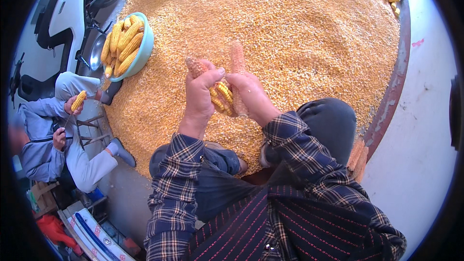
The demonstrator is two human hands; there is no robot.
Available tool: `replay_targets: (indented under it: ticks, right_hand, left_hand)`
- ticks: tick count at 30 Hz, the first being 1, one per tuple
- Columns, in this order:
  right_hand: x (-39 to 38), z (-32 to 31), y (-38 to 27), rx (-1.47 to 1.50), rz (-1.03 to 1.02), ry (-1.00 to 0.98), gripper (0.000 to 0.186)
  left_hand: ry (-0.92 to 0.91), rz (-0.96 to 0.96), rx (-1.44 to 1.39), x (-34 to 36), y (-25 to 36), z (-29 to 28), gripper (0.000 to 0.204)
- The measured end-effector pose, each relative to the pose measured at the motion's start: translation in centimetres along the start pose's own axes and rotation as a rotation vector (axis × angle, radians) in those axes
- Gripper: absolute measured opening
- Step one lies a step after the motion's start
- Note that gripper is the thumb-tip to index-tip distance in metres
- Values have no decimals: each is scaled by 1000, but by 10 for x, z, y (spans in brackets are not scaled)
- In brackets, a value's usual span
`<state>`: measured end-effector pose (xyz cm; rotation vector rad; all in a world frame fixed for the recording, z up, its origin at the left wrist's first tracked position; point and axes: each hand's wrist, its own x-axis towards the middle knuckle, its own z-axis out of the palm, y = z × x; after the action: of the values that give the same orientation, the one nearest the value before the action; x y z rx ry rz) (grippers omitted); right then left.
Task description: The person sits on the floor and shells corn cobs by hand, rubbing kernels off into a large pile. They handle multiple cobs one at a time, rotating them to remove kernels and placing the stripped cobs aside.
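Above the wide heap of loose yellow kernels (299, 34), our left hand (200, 99) clasps a half-stripped yellow corn cob (220, 94), long axis slanting toward our right hand (251, 94), which grips a bare cob (237, 58) upright.

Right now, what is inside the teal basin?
The basin holds yellow corn cobs with kernels on, piled above its rim. Anything beneath them and the basin's bottom are covered.

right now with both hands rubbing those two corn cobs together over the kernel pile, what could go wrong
The left hand and right hand press a partly shelled yellow corn cob against a bare stripped cob; a slip could scrape fingers. Loosened kernels might scatter past the big heap of loose yellow kernels.
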<state>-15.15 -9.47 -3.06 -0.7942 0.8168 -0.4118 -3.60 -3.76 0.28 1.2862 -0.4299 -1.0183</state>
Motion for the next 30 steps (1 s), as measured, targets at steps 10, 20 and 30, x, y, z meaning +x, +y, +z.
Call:
replay_targets:
  ticks: [10, 20, 30]
  right_hand:
    - [-2, -5, -6, 379, 168, -70, 26]
    - [5, 2, 14, 178, -98, -68, 19]
    - [-13, 6, -14, 329, 122, -94, 23]
  left_hand:
    - [-58, -69, -4, 1, 2, -5, 8]
    - [-92, 77, 307, -18, 6, 16, 7]
    - [2, -36, 25, 1, -4, -1, 11]
